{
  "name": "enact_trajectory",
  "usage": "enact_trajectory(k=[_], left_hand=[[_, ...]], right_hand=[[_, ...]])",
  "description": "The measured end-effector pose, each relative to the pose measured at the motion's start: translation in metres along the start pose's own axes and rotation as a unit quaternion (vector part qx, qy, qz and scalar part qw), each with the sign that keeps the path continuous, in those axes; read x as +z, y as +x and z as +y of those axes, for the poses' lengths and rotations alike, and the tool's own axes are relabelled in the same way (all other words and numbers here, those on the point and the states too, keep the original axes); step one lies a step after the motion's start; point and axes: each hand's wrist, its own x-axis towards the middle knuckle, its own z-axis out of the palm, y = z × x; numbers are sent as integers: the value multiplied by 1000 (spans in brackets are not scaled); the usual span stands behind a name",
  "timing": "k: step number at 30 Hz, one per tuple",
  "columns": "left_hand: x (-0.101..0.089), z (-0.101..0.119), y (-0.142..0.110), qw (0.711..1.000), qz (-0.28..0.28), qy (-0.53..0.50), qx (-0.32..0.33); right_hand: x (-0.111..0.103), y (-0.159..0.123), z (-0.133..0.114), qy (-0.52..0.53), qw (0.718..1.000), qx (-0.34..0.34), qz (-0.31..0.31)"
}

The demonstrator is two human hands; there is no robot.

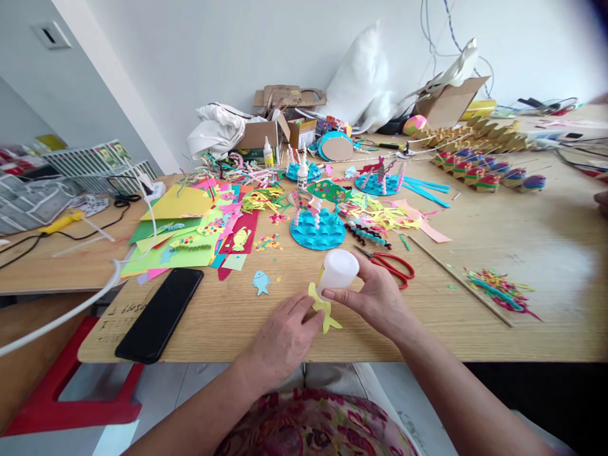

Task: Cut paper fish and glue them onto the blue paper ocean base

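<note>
My right hand (382,297) is wrapped round a white glue bottle (340,271), which is tipped with its base up and its nozzle end down over a yellow paper fish (327,315). The nozzle tip is hidden. My left hand (289,332) pinches the edge of that fish near the table's front edge, thumb and fingers on either side of it. A small light-blue paper fish (261,282) lies to the left of my hands. Red-handled scissors (399,266) rest just beyond my right hand. Behind the bottle stands a blue scalloped base (317,229) bearing pink twisted stems and a paper fish.
A black phone (160,315) lies at the left front, beside stacked coloured paper (156,234). A thin wooden stick (463,282) and a pile of coloured scraps (503,291) are at right. Painted egg-carton pieces (489,171) stand at the back right. A white cable (116,275) crosses the left side.
</note>
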Motion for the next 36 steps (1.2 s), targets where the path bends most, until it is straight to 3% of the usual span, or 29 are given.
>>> enact_trajectory(k=[36], left_hand=[[-4,1,0,1000,-19,0,-7]], right_hand=[[-5,0,-1,-11,1000,-5,0]])
